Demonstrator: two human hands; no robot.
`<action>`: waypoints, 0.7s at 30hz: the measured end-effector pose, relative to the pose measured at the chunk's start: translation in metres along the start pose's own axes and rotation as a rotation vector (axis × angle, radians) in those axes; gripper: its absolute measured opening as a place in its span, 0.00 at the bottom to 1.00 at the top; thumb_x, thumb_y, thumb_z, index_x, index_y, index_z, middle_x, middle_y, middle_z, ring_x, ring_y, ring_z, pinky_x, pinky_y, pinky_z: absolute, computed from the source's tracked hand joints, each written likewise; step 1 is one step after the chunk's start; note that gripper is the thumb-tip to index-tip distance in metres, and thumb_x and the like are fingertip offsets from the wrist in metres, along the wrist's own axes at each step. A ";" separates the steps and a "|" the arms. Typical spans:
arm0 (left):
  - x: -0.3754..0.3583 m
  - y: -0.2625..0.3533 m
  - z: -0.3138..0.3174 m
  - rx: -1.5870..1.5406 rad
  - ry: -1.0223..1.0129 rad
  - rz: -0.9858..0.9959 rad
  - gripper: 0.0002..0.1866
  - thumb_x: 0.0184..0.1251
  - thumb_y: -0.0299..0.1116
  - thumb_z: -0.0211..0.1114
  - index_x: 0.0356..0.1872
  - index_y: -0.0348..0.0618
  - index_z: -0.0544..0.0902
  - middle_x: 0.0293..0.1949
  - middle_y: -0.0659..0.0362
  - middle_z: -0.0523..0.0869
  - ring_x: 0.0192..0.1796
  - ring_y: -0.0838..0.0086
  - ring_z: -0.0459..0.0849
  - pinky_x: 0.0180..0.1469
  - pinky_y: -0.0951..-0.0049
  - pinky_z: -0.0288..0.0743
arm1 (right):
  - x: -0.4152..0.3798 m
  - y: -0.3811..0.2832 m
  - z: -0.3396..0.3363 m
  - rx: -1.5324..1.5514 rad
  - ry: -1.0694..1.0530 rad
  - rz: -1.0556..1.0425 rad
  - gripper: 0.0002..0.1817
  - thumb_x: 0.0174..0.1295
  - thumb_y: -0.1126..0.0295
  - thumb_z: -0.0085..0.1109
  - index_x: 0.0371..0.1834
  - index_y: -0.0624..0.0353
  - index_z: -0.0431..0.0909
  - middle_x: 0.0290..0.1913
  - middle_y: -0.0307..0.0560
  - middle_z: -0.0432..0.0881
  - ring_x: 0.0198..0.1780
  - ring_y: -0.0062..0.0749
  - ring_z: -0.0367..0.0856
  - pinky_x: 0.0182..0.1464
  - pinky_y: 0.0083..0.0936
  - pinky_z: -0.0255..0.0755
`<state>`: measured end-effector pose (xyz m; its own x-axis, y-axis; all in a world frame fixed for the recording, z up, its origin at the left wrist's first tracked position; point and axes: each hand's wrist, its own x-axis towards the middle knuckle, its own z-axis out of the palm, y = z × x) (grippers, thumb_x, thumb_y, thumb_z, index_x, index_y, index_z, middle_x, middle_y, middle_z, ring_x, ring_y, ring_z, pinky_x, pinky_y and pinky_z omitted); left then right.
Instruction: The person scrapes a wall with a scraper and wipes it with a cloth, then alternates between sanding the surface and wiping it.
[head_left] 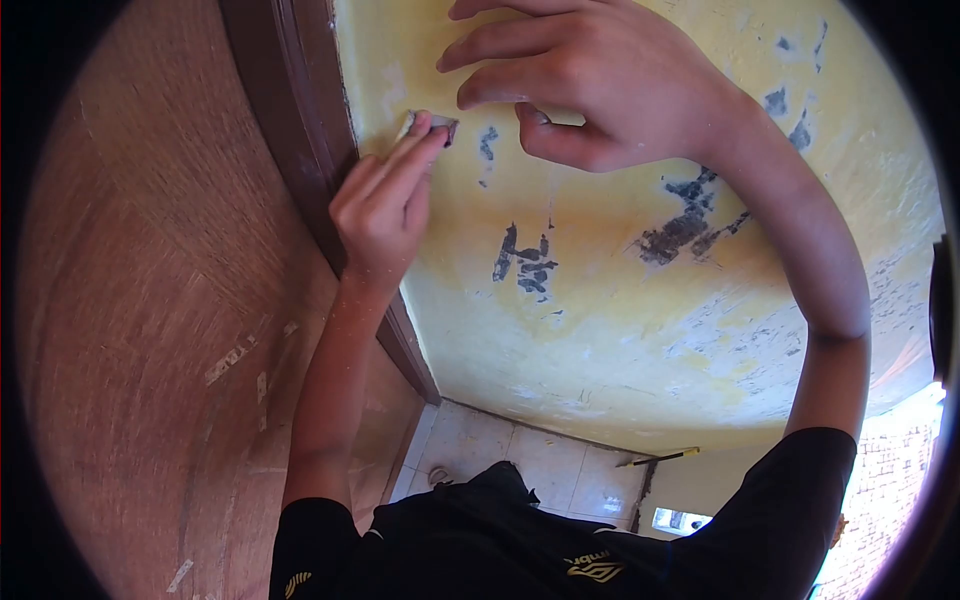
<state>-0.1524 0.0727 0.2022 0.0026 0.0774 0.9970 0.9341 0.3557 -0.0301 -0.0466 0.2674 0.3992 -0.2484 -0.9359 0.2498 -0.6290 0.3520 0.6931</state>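
Just beside the upper stretch of the brown door frame (pixel 300 90), a small pad (pixel 441 122) sits against the yellow wall (pixel 600 375). It looks thin and folded, greyish white on the side that shows, with a darker, ragged edge at the end away from the door frame; its material is hard to tell. The person's left hand (pixel 385 210) is clamped on it, fingers pressed over its face, the wrist close to the door frame. The right hand (pixel 590 85), farther from the door frame, is raised in front of the wall with fingers curved and apart; whether it touches the surface cannot be told.

The wall is blotched with pale and ochre areas, and its paint has come away in dark grey patches (pixel 680 225), some near the door frame and larger ones well apart from it. On the frame's other side stands a brown wooden door (pixel 150 280) with pale strips of residue (pixel 232 360). Near the frame's foot, pale floor tiles (pixel 545 455) meet the wall; farther along lies a slim yellow-and-black tool (pixel 662 457).
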 end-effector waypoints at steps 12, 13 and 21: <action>-0.017 0.007 0.014 -0.003 0.035 0.006 0.19 0.64 0.18 0.71 0.54 0.46 0.94 0.56 0.60 0.94 0.26 0.73 0.83 0.32 0.75 0.79 | 0.000 -0.004 -0.007 -0.008 -0.004 0.008 0.15 0.57 0.65 0.64 0.46 0.57 0.87 0.51 0.48 0.87 0.66 0.47 0.78 0.74 0.43 0.70; -0.025 0.019 0.015 -0.007 0.023 0.007 0.19 0.64 0.18 0.71 0.54 0.46 0.94 0.56 0.60 0.94 0.26 0.73 0.83 0.32 0.75 0.79 | -0.002 -0.006 -0.006 0.001 -0.006 0.025 0.15 0.57 0.65 0.63 0.46 0.57 0.87 0.50 0.48 0.87 0.66 0.47 0.79 0.74 0.43 0.70; -0.038 0.039 0.013 -0.057 -0.102 -0.045 0.18 0.65 0.14 0.67 0.54 0.36 0.93 0.55 0.49 0.93 0.40 0.60 0.93 0.44 0.69 0.85 | -0.004 -0.010 -0.007 -0.015 -0.002 0.034 0.14 0.58 0.65 0.63 0.45 0.57 0.87 0.48 0.45 0.88 0.64 0.46 0.79 0.72 0.42 0.71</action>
<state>-0.1205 0.0963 0.1623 -0.0734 0.1580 0.9847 0.9512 0.3079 0.0215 -0.0342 0.2677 0.3954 -0.2708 -0.9235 0.2718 -0.6095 0.3831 0.6941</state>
